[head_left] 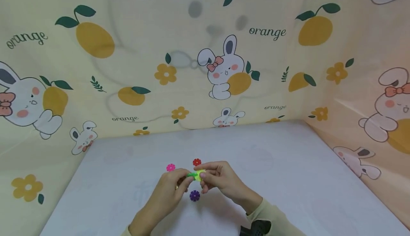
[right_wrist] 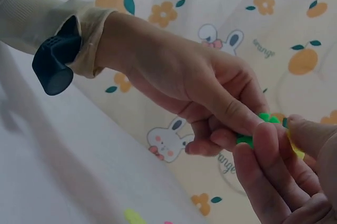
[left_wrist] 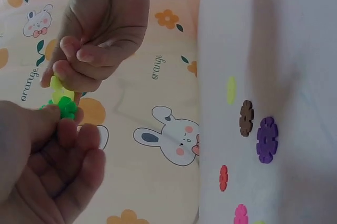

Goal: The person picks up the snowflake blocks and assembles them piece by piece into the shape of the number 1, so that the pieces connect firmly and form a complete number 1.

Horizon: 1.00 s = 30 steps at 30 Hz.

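My left hand [head_left: 166, 190] pinches a green snowflake disc [left_wrist: 66, 107] between thumb and fingers. Facing it, my right hand [head_left: 225, 179] pinches a yellow snowflake disc [head_left: 200, 175] between thumb and fingertips. The two discs meet edge to edge at an angle, held above the table; fingers cover part of both, and I cannot tell how firmly they are joined. In the right wrist view the green disc [right_wrist: 267, 119] shows between the fingertips, with some yellow beside it. Below the hands a purple snowflake disc [head_left: 194, 195] lies on the table.
On the white table [head_left: 288, 179] lie a pink disc [head_left: 171, 167] and a red disc [head_left: 196, 162] beyond the hands. The left wrist view also shows a brown disc [left_wrist: 246, 118] and a loose yellow disc [left_wrist: 231, 90]. A bunny-and-orange patterned cloth [head_left: 179, 26] stands behind.
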{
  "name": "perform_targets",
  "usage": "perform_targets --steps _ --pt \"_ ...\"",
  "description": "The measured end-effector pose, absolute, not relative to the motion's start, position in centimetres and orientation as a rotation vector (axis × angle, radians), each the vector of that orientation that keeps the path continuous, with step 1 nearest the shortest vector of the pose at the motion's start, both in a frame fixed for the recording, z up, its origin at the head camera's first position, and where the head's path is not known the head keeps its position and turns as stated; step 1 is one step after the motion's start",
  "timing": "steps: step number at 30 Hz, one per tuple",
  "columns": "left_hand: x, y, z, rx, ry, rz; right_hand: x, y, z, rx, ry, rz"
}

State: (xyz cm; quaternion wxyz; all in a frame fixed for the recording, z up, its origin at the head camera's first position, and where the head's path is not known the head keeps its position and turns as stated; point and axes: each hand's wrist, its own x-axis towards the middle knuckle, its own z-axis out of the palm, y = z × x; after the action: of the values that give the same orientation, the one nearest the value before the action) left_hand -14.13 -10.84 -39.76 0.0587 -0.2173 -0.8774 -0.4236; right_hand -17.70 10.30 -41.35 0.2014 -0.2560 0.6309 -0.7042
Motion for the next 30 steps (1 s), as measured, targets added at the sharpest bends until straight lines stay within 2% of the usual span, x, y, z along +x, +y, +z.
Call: perform_targets --steps 22,30 --pt "-14.59 -11.23 -40.16 -0.497 -2.638 -1.625 -17.92 10.26 -41.21 -0.671 1.806 -1.985" --pt "-14.39 -11.04 -40.15 -0.601 -2.632 -1.682 -17.66 10.15 -41.2 -0.676 1.754 -2.012"
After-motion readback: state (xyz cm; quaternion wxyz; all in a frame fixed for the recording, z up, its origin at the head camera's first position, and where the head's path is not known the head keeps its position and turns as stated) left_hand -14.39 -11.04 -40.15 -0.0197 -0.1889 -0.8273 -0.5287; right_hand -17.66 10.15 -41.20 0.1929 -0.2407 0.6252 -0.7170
